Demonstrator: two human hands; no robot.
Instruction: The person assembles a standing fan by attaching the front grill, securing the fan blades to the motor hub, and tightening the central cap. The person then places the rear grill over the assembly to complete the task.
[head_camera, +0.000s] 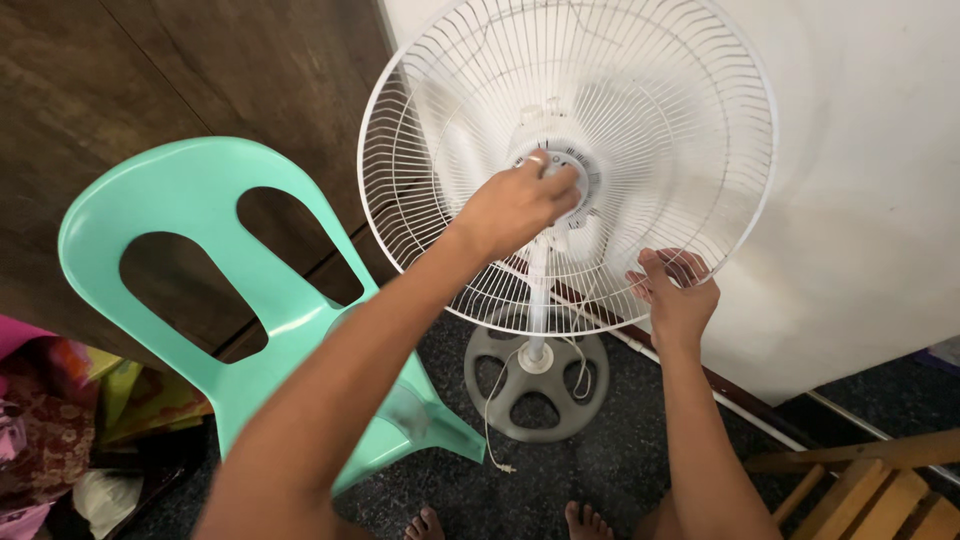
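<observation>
A white stand fan (560, 130) stood against a pale wall (860, 180), its round wire grille (420, 190) facing the camera. The left hand (515, 205) lay on the hub (575, 165) at the grille's middle, its grip closed around the hub's front cap with the fingers curled over it. The right hand (678, 295) was at the grille's lower right rim, its grip pinched shut on the wires there, thumb in front and fingers hooked behind. Below the grille, the fan's pole ran down to a grey spoked base (535, 385) on the dark floor (620, 460), with a white cord (490, 420) trailing from the base, its plug lying loose. Left of the fan stood a mint-green plastic chair (200, 240), touching or just beside the grille's left edge. Wooden slats (870, 490) lay to the lower right of the base, and the person's toes (590, 520) showed below it.
</observation>
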